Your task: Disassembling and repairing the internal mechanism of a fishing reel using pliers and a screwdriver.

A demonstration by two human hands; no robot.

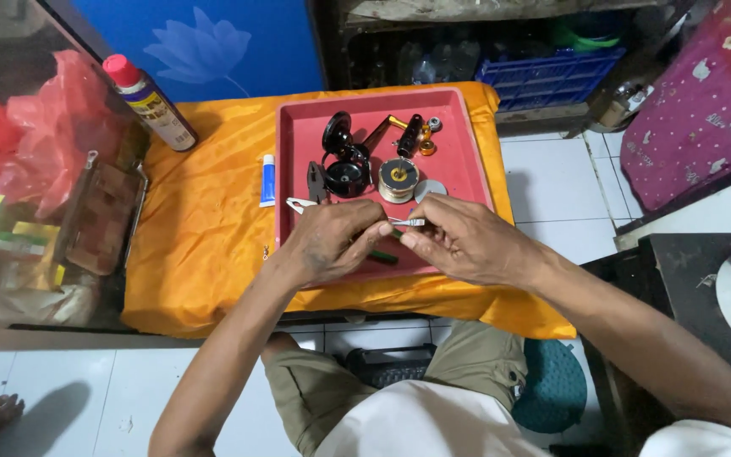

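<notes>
Both hands are meeting over the near edge of the red tray [298,127], and between them a small silvery metal piece [408,222] is lying almost level, its long axis running left to right from one hand to the other. The left hand [332,241] is pinching toward the piece's left end with thumb and forefinger closed together, the other fingers curled under; the right hand [467,244] is pinching the right end, its fingers [412,241] bunched tight around it. Which hand is carrying the weight is hard to tell, since the ends are hidden under the fingertips, but the right hand appears to be covering more of the piece and so is sitting nearer to it. The piece is hovering just above the tray floor, not resting on it, with a dark green stick [382,256] lying beneath the left hand. Farther back in the tray a black reel body [344,165], a round spool [398,178] and a black and gold handle [408,135] are lying well apart from the hands. The tray is sitting on an orange cloth [205,228] draped over the counter, with a small blue and white tube [268,180] just beside the tray's left wall and a spray can [150,101] standing near the cloth's far left corner.
</notes>
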